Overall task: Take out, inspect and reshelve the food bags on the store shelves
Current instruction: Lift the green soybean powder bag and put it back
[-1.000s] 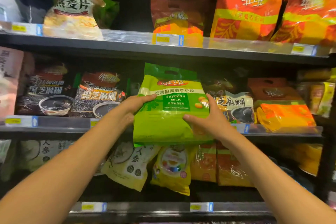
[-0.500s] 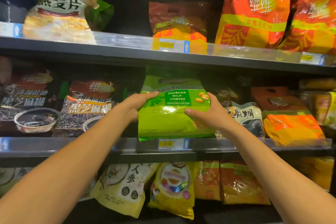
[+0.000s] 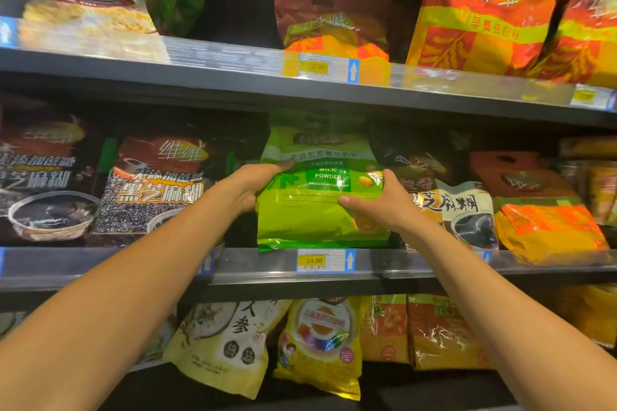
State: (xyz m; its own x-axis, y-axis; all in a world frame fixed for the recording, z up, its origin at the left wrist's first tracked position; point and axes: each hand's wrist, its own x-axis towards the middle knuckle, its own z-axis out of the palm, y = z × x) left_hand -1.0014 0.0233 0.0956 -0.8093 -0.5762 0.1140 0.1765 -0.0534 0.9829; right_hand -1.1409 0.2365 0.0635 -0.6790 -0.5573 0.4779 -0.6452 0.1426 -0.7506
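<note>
The left hand (image 3: pixel 248 187) grips the left edge of the green soybean milk powder bag (image 3: pixel 322 190), thumb on its front; the right hand (image 3: pixel 379 202) clasps the right edge likewise; the bag stands on the middle shelf (image 3: pixel 260 265), above a yellow price tag (image 3: pixel 320 260) reading 24.90; a black sesame paste bag (image 3: pixel 160 183) sits to its left; orange bags (image 3: pixel 494 10) fill the upper shelf (image 3: pixel 200 75).

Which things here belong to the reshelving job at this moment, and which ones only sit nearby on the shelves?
In the job:
- green soybean milk powder bag, gripped by both hands
- left hand
- right hand
- middle shelf

Only nearby:
- black sesame bag
- oat flakes bag
- big orange bag
- price tag
</note>
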